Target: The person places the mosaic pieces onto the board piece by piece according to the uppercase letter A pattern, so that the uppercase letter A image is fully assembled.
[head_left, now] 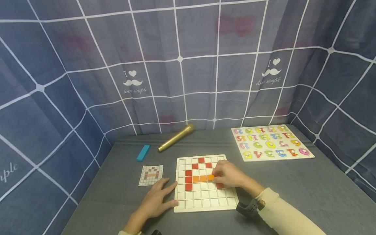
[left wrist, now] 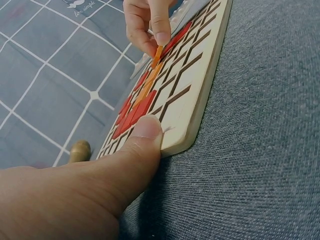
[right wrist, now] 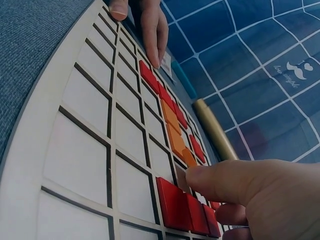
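A white gridded wooden board (head_left: 206,203) lies on the table with several red tiles (head_left: 188,187) set in its squares, forming a peaked outline. Between the two red sides runs a row with two orange tiles (head_left: 199,179) in place. My right hand (head_left: 230,174) pinches another orange tile (left wrist: 157,56) between thumb and fingers, tilted on edge over the square beside that row. At the board's left side rests my left hand (head_left: 155,200), fingers spread, its thumb (left wrist: 147,129) on the near corner. Part of the red right side is hidden behind the right hand.
A small printed pattern card (head_left: 144,180) lies left of the board, by the left fingertips. Behind it are a blue block (head_left: 143,153) and a gold microphone-shaped stick (head_left: 176,137). A number puzzle board (head_left: 265,159) sits back right. Grid-patterned curtains (head_left: 199,78) enclose the table.
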`<state>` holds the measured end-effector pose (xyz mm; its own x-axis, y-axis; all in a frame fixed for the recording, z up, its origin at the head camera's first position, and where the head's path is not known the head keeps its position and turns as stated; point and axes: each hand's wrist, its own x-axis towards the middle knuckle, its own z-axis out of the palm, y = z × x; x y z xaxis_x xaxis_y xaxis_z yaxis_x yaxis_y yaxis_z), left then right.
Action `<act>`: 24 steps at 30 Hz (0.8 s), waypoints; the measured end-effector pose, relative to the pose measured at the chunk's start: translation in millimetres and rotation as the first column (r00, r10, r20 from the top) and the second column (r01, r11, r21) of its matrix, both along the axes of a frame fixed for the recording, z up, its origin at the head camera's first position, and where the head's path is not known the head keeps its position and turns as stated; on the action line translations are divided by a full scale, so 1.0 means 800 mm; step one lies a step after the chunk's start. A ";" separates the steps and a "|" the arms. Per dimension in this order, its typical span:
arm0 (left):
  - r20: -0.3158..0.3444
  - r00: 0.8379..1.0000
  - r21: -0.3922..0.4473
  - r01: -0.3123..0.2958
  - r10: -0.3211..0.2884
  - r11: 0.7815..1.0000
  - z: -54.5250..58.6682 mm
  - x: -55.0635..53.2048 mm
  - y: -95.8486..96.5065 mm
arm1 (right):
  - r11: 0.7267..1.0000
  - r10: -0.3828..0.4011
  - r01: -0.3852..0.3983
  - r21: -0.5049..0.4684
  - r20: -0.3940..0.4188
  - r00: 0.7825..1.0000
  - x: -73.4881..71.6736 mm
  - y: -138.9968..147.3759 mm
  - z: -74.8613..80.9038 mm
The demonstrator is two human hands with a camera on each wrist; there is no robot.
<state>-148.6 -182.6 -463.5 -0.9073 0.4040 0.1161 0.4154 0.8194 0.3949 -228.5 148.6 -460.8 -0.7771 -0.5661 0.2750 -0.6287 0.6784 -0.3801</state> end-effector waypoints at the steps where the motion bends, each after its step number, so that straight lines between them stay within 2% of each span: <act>1: 0.002 1.000 0.000 -0.001 0.001 1.000 0.000 0.000 0.000 | 1.000 -0.002 0.002 0.002 -0.001 1.000 0.000 0.000 0.000; 24: 0.023 1.000 -0.012 -0.007 0.007 1.000 0.004 0.000 0.000 | 0.999 -0.032 0.032 0.011 0.002 0.999 0.002 -0.003 0.000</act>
<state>-148.2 -182.3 -460.6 -0.9126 0.3988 0.0904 0.4005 0.8269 0.3948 -227.0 146.1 -460.5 -0.7956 -0.5436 0.2674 -0.6056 0.7024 -0.3739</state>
